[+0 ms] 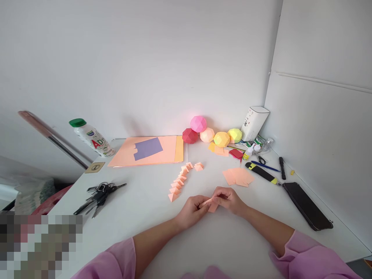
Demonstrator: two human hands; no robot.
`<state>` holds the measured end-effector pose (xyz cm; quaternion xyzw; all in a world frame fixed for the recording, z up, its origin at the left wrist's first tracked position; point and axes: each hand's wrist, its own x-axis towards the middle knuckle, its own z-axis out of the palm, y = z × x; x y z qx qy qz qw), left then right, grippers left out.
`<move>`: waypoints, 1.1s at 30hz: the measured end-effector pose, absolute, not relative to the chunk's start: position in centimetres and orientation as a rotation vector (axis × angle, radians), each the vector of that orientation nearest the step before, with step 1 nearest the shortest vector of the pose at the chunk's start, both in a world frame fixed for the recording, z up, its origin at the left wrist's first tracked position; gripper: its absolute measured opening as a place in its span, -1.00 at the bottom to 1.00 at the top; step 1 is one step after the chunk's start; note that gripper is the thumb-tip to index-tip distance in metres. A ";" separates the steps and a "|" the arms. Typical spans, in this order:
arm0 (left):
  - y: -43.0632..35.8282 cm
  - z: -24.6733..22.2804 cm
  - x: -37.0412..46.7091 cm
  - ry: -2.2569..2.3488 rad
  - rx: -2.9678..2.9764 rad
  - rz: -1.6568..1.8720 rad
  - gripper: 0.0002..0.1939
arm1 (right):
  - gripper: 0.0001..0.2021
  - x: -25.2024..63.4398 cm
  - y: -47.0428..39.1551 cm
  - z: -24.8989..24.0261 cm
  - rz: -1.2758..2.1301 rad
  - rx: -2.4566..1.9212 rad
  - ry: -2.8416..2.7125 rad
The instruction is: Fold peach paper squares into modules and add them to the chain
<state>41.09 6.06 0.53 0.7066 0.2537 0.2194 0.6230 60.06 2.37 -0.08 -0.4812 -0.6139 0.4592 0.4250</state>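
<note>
Between my two hands is a small piece of peach paper point(213, 208), partly hidden by the fingers. My left hand point(190, 211) pinches its left side, and my right hand point(228, 199) grips it from the right with thumb and fingertips. Beyond my left hand runs a slanting row of folded peach paper pieces point(178, 183), several of them standing close together. One more folded piece point(198, 166) lies just right of the row's far end. Flat peach paper squares point(238, 176) overlap on the table beyond my right hand.
Faceted paper balls point(221, 139) line the back wall. Peach sheets point(122, 153) with a purple cutout point(148, 148) lie back left, near a bottle point(93, 137) and keys point(100, 195). At right are a glue bottle point(248, 153), a utility knife point(261, 173) and a black case point(306, 205).
</note>
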 end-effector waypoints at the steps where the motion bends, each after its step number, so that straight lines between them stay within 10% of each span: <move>1: 6.1 0.5 41.1 0.591 1.605 0.496 -0.59 | -0.77 60.1 2.4 -0.1 1.138 -1.204 -1.545; 33: 6.5 -0.8 41.2 0.833 1.318 0.549 -0.59 | -0.75 59.7 2.1 -0.2 1.166 -1.295 -1.534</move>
